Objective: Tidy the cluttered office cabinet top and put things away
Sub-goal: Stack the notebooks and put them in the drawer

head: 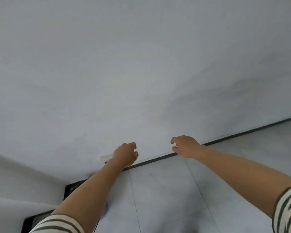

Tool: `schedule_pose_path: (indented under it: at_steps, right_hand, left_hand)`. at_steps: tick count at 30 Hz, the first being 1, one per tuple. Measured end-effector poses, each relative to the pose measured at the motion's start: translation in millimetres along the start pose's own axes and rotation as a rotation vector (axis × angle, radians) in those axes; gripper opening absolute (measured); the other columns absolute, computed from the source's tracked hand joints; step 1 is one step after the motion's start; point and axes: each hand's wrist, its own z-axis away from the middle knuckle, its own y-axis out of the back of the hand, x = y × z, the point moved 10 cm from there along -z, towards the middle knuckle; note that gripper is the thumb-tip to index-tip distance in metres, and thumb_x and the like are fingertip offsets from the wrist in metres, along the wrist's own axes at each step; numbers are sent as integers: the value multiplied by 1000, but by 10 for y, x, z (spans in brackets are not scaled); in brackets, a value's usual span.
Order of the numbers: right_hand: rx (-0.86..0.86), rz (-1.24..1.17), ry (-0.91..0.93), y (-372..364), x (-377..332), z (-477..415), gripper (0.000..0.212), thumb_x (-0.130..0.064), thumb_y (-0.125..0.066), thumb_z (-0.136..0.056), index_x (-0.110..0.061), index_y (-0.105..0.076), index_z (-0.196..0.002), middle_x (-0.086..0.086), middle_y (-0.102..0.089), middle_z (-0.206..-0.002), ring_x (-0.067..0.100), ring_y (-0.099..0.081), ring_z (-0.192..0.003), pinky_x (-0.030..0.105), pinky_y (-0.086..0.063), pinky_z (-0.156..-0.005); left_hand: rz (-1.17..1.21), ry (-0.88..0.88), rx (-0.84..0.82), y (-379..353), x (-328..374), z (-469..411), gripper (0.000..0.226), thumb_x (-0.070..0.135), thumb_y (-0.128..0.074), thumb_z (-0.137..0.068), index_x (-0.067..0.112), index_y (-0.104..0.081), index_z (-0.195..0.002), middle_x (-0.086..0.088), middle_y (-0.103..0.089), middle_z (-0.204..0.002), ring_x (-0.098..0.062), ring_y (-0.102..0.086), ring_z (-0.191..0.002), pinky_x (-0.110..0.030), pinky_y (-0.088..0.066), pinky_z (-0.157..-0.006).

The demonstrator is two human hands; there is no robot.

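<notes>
Both my arms reach forward toward a plain white wall [141,73]. My left hand [125,154] hangs with loosely curled fingers and holds nothing I can see; a white perforated strap-like strip [106,157] sticks out from behind its wrist side. My right hand [185,146] is also loosely curled and empty, hovering just above the black baseboard [158,159]. No cabinet top or clutter appears in this view.
A grey tiled floor [175,199] lies below the wall. A white surface [15,182] with a black edge [67,189] fills the lower left corner. A bluish blur [105,209] shows beside my left forearm.
</notes>
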Motion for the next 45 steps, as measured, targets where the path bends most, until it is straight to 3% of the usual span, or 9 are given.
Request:
schedule_pose_path:
  at_steps: [5,15,23,29,35,41,45]
  right_hand:
    - [110,-84,-226,515,1976,608,42,-34,-45,-98,-22,-48,-137,5,-58,-129,24,-56,-113,32,-44,-89]
    - [254,-231,-592,971,4643,1665,38,-34,-46,-99,-18,-53,-132,7,-60,-121,24,-55,-110,32,-45,-88]
    - [344,-332,-949,1260,6546,2466,39,-37,-47,-98,-23,-49,-135,5,-59,-127,24,-53,-119,33,-41,-95]
    - [400,-382,-1162,1428,7548,3172,39,-38,-45,-99,-26,-49,-135,0,-57,-132,22,-52,-122,37,-44,-100]
    - [402,-444,-1297,1289,8636,3740,41,-36,-43,-99,-24,-48,-137,1,-56,-136,25,-53,-122,36,-46,-96]
    - [425,-512,-1322,1418,10242,4008,39,-35,-47,-98,-22,-51,-135,2,-59,-130,25,-56,-118,37,-47,-94]
    - [425,-445,-1283,1837,11282,4092,32,-35,-44,-98,-21,-54,-124,3,-61,-121,27,-58,-110,33,-44,-77]
  left_hand:
    - [-84,-254,2,-42,2115,-602,36,33,-47,-97,21,-52,-131,-6,-63,-117,-23,-56,-112,-35,-46,-91]
    - [-250,-699,-43,-246,5388,-1370,36,34,-48,-96,23,-53,-130,-4,-65,-112,-21,-52,-116,-34,-44,-92]
    - [-326,-1029,-156,-575,7707,-1849,33,33,-50,-97,21,-54,-127,-6,-65,-109,-21,-59,-103,-31,-46,-92]
    - [-420,-1252,-215,-802,9396,-1872,33,29,-48,-98,15,-53,-128,-10,-62,-117,-25,-57,-109,-31,-43,-93]
    - [-471,-1371,-332,-1548,10822,-1861,33,30,-48,-97,16,-54,-126,-13,-62,-115,-28,-60,-104,-31,-45,-88]
    - [-511,-1397,-358,-2077,12410,-1997,34,31,-49,-97,16,-53,-128,-13,-62,-115,-28,-60,-103,-34,-48,-90]
    - [-466,-1384,-343,-2044,13353,-2199,36,31,-48,-98,16,-51,-131,-14,-60,-118,-28,-59,-106,-34,-47,-92]
